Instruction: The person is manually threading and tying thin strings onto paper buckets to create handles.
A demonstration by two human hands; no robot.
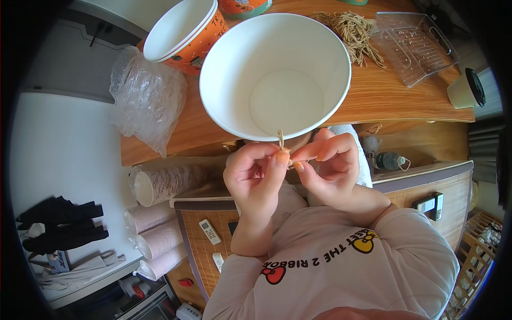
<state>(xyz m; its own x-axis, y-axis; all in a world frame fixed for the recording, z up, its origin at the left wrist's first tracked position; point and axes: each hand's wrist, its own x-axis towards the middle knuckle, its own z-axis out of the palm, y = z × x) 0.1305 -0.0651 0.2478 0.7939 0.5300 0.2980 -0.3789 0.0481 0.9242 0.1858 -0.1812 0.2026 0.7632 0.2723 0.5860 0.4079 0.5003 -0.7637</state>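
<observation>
Both hands pinching a thin tan string loop (281, 140) at the near rim of a large white paper bowl (275, 74), left hand (256, 173) and right hand (329, 165) meeting fingertip to fingertip just below that rim. Lying beyond the bowl on the wooden tabletop (373, 96): a bundle of tan strings (352, 32), with an orange-sided cup stack (184, 32) left of the bowl.

Pale pink sweatshirt (cartoon print)

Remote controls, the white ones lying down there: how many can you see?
2. One remote control lies on the woven mat left of the left hand; a second remote control lies just below it. Others may be hidden by the arms.
</observation>
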